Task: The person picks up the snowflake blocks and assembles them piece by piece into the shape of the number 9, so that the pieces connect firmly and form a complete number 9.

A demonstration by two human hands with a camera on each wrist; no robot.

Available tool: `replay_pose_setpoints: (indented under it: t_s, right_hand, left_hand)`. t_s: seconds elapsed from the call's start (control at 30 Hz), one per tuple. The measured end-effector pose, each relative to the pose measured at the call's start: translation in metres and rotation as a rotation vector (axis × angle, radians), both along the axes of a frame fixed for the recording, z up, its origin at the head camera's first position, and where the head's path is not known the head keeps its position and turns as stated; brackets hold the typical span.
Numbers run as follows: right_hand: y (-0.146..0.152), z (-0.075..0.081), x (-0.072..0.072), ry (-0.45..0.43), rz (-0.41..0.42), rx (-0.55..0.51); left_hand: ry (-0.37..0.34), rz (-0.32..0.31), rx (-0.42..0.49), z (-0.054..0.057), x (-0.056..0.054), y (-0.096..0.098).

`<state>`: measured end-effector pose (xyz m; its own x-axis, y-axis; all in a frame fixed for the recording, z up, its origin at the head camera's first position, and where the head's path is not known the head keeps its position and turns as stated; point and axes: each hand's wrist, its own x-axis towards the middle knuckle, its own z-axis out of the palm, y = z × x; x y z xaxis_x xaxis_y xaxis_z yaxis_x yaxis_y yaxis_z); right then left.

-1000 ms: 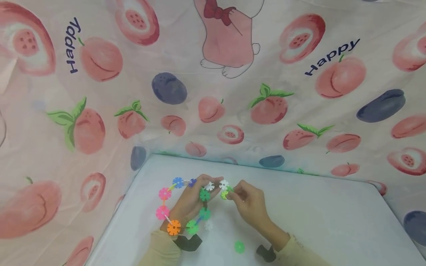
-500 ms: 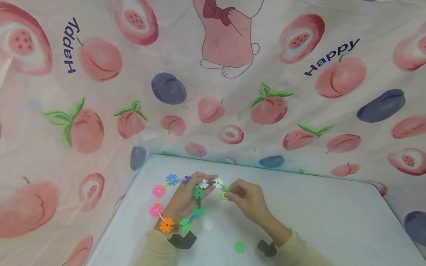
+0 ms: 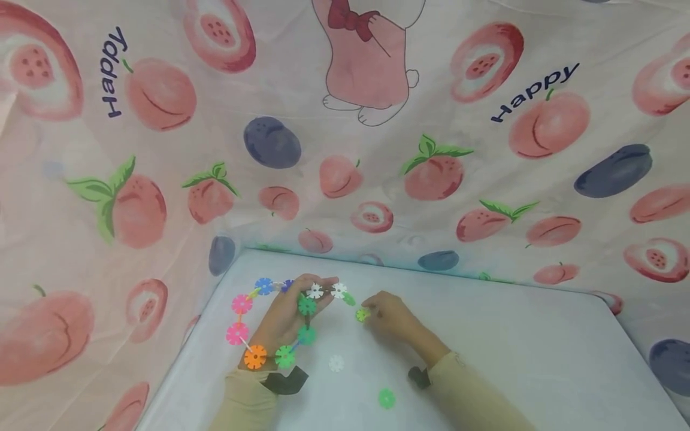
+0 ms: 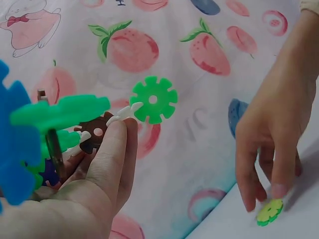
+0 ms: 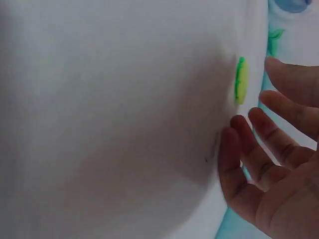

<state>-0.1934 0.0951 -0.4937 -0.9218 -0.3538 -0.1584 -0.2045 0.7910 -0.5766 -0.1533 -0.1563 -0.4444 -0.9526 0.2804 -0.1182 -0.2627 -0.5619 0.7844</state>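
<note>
My left hand [image 3: 291, 308] grips a looped chain of notched plastic snowflake discs [image 3: 306, 305], some of it draped over the wrist. Blue, pink, orange, green and white pieces make it up. In the left wrist view, the fingers pinch near a brown disc [image 4: 92, 130] and a white disc [image 4: 124, 112]. A bright green disc [image 4: 155, 98] sticks out at the chain's free end. My right hand [image 3: 396, 317] hovers by a yellow-green disc [image 3: 362, 314], low over the table. The right wrist view shows its fingers apart from that disc [image 5: 241, 82], holding nothing.
On the white table [image 3: 512, 353] lie a loose white disc [image 3: 336, 363] and a loose green disc [image 3: 386, 398], both between the forearms. A fruit-printed curtain [image 3: 334, 149] rises behind the table and along its left side.
My right hand has let go of the green disc at the chain's end and now is beside the yellow-green disc. My left hand has moved left with the chain.
</note>
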Motion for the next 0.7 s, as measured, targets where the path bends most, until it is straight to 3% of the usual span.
replay_pose_setpoints:
  t_s: [0.17,0.33,0.7]
  right_hand:
    - [-0.005,-0.011,-0.009,0.004,0.053,0.031]
    - [-0.002,-0.012,-0.015,-0.041,0.029,0.086]
    - [0.014,-0.011,-0.006,-0.107,0.019,0.085]
  left_hand:
    - [0.017,-0.027,0.018,-0.001,0.000,-0.001]
    - [0.033,-0.029,0.018,-0.001,0.001,-0.001]
    - [0.024,-0.054,0.022,0.000,0.001,0.001]
